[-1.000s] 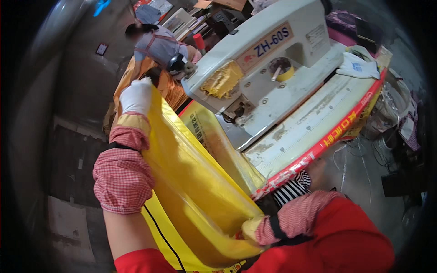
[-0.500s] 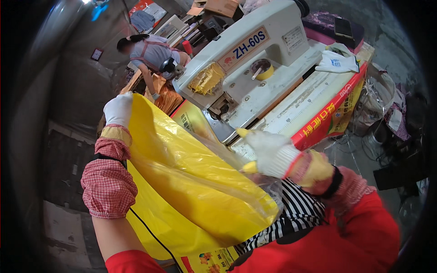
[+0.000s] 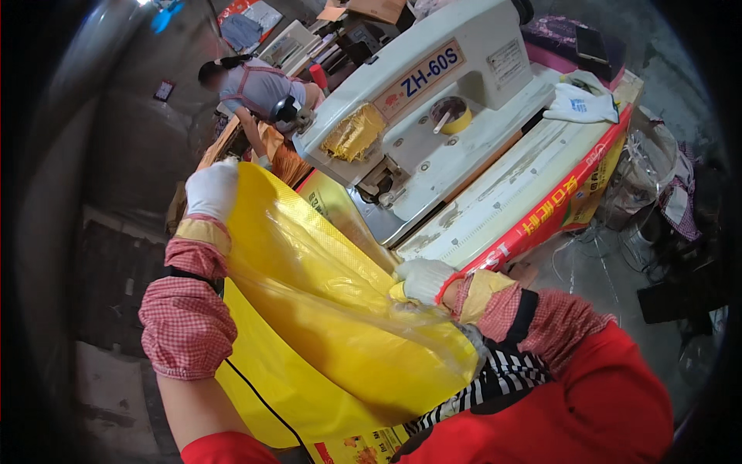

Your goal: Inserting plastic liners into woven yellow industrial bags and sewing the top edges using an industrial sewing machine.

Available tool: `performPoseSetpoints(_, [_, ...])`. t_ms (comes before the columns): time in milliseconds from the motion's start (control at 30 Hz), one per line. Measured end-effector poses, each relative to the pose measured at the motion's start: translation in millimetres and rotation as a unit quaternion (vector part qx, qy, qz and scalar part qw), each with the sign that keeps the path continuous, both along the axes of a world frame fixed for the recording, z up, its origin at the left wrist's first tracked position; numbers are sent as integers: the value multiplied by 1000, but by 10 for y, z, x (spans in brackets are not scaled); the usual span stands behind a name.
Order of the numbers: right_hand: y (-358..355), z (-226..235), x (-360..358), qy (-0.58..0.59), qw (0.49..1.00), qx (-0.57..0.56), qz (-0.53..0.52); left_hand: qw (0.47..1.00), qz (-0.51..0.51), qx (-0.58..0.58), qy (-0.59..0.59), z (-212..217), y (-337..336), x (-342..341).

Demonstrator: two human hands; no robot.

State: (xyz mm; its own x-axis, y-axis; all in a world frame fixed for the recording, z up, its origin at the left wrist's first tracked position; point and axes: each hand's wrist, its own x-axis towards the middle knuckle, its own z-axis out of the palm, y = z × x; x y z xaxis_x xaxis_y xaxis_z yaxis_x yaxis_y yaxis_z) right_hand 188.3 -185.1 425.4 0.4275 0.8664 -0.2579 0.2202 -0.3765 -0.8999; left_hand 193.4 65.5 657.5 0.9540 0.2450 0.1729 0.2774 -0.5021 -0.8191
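A large yellow plastic bag [image 3: 309, 309] stretches between the two hands, its glossy upper layer creased and partly see-through, its lower part hanging down in front of the person's body. The left hand [image 3: 212, 188], in a white glove, is closed on the bag's far top edge, held up and away from the body. The right hand [image 3: 423, 279], also in a white glove, grips the bag's near edge, lower and closer to the body. Both forearms wear red checked sleeve covers [image 3: 185, 317].

Just beyond the right hand runs the edge of a work table [image 3: 502, 209], faced with a red printed strip [image 3: 553, 213]. On it, ahead of both hands, stands a white industrial sewing machine [image 3: 433, 100]. A spare white glove [image 3: 581, 103] lies on the table well past the right hand. Beyond the left hand, another person [image 3: 259, 89] bends over orange material.
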Motion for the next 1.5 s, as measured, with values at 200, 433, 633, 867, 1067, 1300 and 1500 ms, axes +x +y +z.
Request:
performPoseSetpoints(200, [227, 438, -205, -11, 978, 208, 29, 981, 71, -134, -122, 546, 771, 218])
performPoseSetpoints(433, [-143, 583, -559, 49, 981, 182, 50, 972, -139, -46, -185, -1786, 1195, 446])
performPoseSetpoints(633, [-1378, -201, -409, 198, 966, -123, -115, 890, -361, -267, -80, -2366, 303, 464])
performPoseSetpoints(867, [-1272, 371, -419, 357, 907, -22, -223, 830, -407, -357, -132, -2430, 422, 596])
performPoseSetpoints(1067, [-1422, -55, -503, -78, 991, -77, -83, 836, -318, -441, -71, -2303, 215, 387])
performPoseSetpoints(1300, [-1116, 214, -408, -183, 960, -214, 11, 847, -183, -496, -53, -2170, -58, 438])
performPoseSetpoints(1500, [-337, -612, -135, -243, 966, 77, -41, 879, -232, -368, -194, -2078, 1488, 1004])
